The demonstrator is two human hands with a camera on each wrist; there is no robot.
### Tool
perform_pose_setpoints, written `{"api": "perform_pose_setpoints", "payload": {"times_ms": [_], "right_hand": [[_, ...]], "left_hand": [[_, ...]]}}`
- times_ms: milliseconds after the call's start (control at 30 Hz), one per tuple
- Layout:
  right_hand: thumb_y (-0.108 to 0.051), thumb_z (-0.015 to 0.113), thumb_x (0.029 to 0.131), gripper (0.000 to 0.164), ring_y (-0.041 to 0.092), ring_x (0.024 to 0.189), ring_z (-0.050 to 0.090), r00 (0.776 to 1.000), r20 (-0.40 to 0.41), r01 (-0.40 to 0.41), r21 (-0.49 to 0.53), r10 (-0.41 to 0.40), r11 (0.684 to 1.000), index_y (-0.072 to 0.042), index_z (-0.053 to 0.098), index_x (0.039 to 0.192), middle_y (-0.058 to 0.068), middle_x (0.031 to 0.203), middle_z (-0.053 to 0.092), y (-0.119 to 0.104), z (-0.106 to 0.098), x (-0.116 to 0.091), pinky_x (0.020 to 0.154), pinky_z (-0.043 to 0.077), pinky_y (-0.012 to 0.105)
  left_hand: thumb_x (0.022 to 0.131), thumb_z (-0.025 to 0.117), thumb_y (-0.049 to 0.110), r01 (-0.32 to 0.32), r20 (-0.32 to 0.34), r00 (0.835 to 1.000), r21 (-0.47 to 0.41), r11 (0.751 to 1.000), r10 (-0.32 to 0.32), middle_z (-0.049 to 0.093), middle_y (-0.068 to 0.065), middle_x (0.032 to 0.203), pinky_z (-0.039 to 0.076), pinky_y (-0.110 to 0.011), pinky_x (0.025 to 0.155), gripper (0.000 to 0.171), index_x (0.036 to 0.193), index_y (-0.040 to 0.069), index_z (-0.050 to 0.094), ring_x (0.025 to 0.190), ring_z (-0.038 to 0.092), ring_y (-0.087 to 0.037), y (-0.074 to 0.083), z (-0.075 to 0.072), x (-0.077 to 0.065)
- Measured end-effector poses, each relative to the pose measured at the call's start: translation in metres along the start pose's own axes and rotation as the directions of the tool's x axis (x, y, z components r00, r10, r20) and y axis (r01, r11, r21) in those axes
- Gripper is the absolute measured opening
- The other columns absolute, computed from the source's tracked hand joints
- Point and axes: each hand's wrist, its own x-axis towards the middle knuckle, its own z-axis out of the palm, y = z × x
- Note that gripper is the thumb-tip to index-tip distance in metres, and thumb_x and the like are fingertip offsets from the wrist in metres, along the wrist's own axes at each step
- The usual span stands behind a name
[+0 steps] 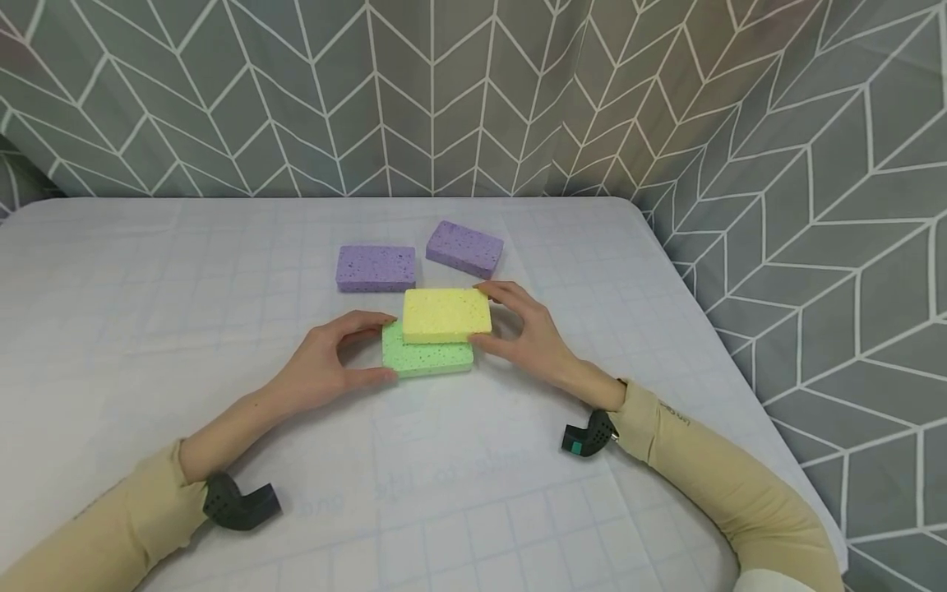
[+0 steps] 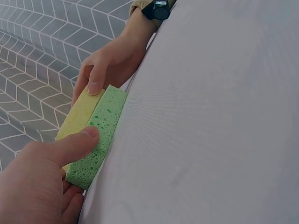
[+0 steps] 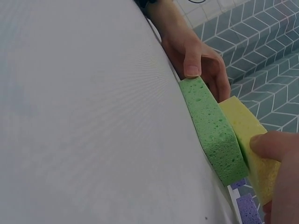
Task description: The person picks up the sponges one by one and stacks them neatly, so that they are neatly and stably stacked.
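Observation:
A green sponge [image 1: 429, 359] lies flat on the white-covered table. My left hand [image 1: 325, 362] grips its left end, thumb at the near edge and fingers at the far one. Over the green one sits a yellow sponge [image 1: 447, 316], shifted a little to the right and back so a strip of green shows in front. My right hand [image 1: 528, 333] pinches the yellow sponge by its right end between thumb and fingers. In the right wrist view, the yellow sponge [image 3: 250, 135] lies against the upper face of the green sponge [image 3: 210, 128].
Two purple sponges lie just behind the stack: a straight one [image 1: 376, 268] at left and an angled one [image 1: 464, 249] at right. A patterned grey curtain [image 1: 399, 99] hangs along the table's back and right sides. The table's white cover [image 1: 185, 271] has faint grid lines.

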Motion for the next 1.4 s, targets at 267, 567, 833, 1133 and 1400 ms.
{"api": "perform_pose_setpoints", "payload": {"times_ms": [267, 567, 833, 1133, 1400], "right_hand": [[-0.01, 0.083, 0.08, 0.063, 0.021, 0.136, 0.048, 0.999, 0.011, 0.04, -0.009, -0.04, 0.999, -0.009, 0.058, 0.138, 0.006, 0.14, 0.056, -0.0013, 0.0018, -0.0006, 0.116, 0.043, 0.043], [-0.012, 0.084, 0.079, 0.064, 0.019, 0.134, 0.049, 0.998, 0.02, 0.053, -0.004, -0.053, 0.999, -0.01, 0.058, 0.138, 0.003, 0.139, 0.056, -0.0028, 0.0021, -0.0012, 0.115, 0.044, 0.043], [-0.013, 0.084, 0.078, 0.065, 0.019, 0.131, 0.052, 0.997, 0.034, 0.065, -0.006, -0.065, 0.998, -0.008, 0.058, 0.138, 0.004, 0.139, 0.057, -0.0034, 0.0028, -0.0021, 0.114, 0.044, 0.042], [-0.012, 0.085, 0.077, 0.069, 0.021, 0.128, 0.054, 0.993, 0.056, 0.106, -0.007, -0.105, 0.994, -0.007, 0.057, 0.139, 0.006, 0.138, 0.057, -0.0028, 0.0032, -0.0018, 0.115, 0.044, 0.042], [-0.013, 0.085, 0.077, 0.069, 0.022, 0.129, 0.053, 0.99, 0.074, 0.117, -0.004, -0.116, 0.993, -0.007, 0.056, 0.139, 0.007, 0.138, 0.057, -0.0023, 0.0026, -0.0021, 0.115, 0.043, 0.044]], "left_hand": [[0.077, 0.088, 0.029, -0.008, -0.002, 1.0, 0.005, 1.0, 0.008, 0.062, -0.002, 0.135, 0.048, -0.034, 0.11, 0.067, 0.135, 0.014, 0.059, 0.125, 0.06, -0.022, -0.0007, -0.0001, 0.0], [0.076, 0.089, 0.03, 0.0, 0.002, 1.0, 0.009, 1.0, 0.0, 0.062, -0.001, 0.134, 0.048, -0.035, 0.11, 0.068, 0.135, 0.015, 0.059, 0.125, 0.059, -0.022, 0.0015, -0.0021, 0.0001], [0.076, 0.089, 0.029, -0.001, 0.002, 1.0, 0.002, 1.0, 0.001, 0.062, -0.002, 0.134, 0.049, -0.034, 0.109, 0.068, 0.135, 0.015, 0.059, 0.125, 0.06, -0.023, 0.0019, -0.0024, -0.0006], [0.076, 0.089, 0.031, 0.016, 0.002, 1.0, 0.006, 1.0, -0.016, 0.062, -0.003, 0.135, 0.048, -0.035, 0.11, 0.069, 0.135, 0.015, 0.059, 0.126, 0.059, -0.023, 0.0025, -0.0024, -0.0016], [0.076, 0.089, 0.031, 0.012, 0.001, 1.0, 0.009, 1.0, -0.012, 0.062, -0.002, 0.134, 0.048, -0.035, 0.11, 0.069, 0.135, 0.015, 0.059, 0.126, 0.059, -0.022, 0.0022, -0.0021, -0.0006]]}}
